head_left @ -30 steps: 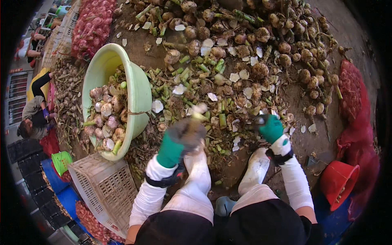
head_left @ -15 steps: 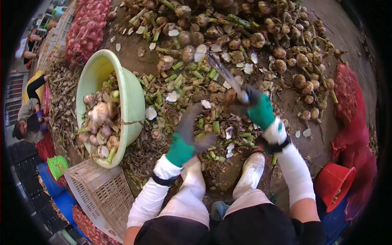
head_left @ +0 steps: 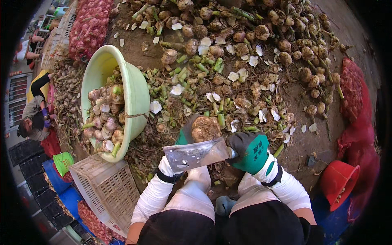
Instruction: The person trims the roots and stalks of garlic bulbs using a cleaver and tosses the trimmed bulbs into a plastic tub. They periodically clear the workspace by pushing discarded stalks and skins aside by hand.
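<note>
- Green-and-grey gloves, head view, cover both of the wearer's hands; white sleeves with black wristbands cover the forearms.
- Left hand: closed on a large garlic bulb, its fingers mostly hidden by the bulb and the blade. The bulb sits between the hands, a rough brown face showing.
- Right hand: clenched around the handle of a broad knife, the handle itself concealed by the glove. The blade extends leftward, blocking sight of part of the left hand and the bulb's lower margin; contact with the bulb cannot be told.
- Beneath: white boots, one partly covered by the blade.
- Beyond the hands: stalk pieces and white slices litter the ground; farther out lies a heap of garlic with stalks.
- Left side: a pale green tub holds bulbs, with a slatted crate just beside it and a filled red mesh sack behind. A co-worker is well apart.
- Right side: a red bucket stands near red netting.
</note>
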Demonstrator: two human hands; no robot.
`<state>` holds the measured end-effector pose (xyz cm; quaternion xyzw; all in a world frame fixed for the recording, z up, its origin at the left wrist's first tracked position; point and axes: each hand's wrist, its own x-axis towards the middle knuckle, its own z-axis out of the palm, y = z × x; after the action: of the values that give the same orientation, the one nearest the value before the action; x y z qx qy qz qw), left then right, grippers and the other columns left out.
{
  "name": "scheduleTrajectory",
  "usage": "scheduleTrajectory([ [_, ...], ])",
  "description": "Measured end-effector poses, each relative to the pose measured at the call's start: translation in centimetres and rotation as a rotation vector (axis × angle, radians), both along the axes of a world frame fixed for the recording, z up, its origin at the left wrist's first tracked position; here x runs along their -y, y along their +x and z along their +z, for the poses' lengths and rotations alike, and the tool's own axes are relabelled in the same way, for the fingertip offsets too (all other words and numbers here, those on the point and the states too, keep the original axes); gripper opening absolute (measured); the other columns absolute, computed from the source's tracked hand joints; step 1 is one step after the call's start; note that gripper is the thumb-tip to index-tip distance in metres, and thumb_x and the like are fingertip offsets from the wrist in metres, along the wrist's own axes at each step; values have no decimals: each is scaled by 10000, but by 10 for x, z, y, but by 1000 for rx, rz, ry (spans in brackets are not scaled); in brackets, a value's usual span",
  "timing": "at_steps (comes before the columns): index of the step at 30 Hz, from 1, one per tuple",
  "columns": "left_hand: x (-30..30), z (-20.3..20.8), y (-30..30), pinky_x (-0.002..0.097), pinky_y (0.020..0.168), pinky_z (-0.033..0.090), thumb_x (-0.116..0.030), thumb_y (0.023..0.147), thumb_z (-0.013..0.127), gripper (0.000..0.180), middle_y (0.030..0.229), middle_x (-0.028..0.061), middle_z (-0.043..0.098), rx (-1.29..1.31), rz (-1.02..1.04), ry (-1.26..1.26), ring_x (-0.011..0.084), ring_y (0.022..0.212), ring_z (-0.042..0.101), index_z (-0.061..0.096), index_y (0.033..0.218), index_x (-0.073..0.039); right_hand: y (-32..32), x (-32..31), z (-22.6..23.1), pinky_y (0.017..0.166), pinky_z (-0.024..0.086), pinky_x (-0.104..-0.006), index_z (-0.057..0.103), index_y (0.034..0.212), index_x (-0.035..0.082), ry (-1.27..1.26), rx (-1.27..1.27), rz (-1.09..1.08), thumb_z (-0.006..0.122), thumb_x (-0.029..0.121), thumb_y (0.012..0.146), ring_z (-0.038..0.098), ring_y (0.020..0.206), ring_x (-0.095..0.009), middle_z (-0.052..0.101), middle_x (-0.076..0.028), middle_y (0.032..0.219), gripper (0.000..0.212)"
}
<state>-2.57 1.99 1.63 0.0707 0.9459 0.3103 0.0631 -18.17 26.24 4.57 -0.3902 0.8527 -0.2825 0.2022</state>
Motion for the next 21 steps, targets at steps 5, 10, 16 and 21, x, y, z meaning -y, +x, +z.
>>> scheduleTrajectory([
  [5, -7, -40, -12, 384, 837, 468, -228, 800, 644, 405, 1099, 113, 604, 506, -7, 383, 260, 989, 585, 577, 1170, -78, 0, 0, -17, 568, 405, -414, 607, 873, 102, -139, -94, -58, 744, 279, 576, 560, 648, -302, 594, -84, 783, 372],
  [10, -71, 23, -81, 379, 821, 467, -249, 694, 732, 430, 1002, 95, 622, 116, -342, 1006, 277, 926, 588, 598, 1073, -94, -50, -74, -95, 493, 411, -286, 634, 898, 52, -183, 332, -848, 634, 184, 812, 546, 556, -148, 624, -22, 696, 157],
  [16, -60, -2, -112, 370, 921, 439, -227, 597, 815, 704, 1103, 117, 568, -299, 120, 358, 250, 1025, 567, 501, 1192, -20, -20, -1, -14, 642, 482, -255, 592, 1104, -12, -529, 1279, -621, 714, 136, 753, 596, 711, -112, 639, -22, 848, 400],
  [21, -48, 18, -103, 355, 908, 478, -120, 848, 566, 388, 1069, 112, 582, 649, 680, 1933, 234, 998, 588, 483, 1215, -25, -9, 12, -12, 618, 483, -281, 652, 1003, 25, -732, 888, -588, 755, 162, 708, 601, 667, -144, 646, -33, 800, 341],
])
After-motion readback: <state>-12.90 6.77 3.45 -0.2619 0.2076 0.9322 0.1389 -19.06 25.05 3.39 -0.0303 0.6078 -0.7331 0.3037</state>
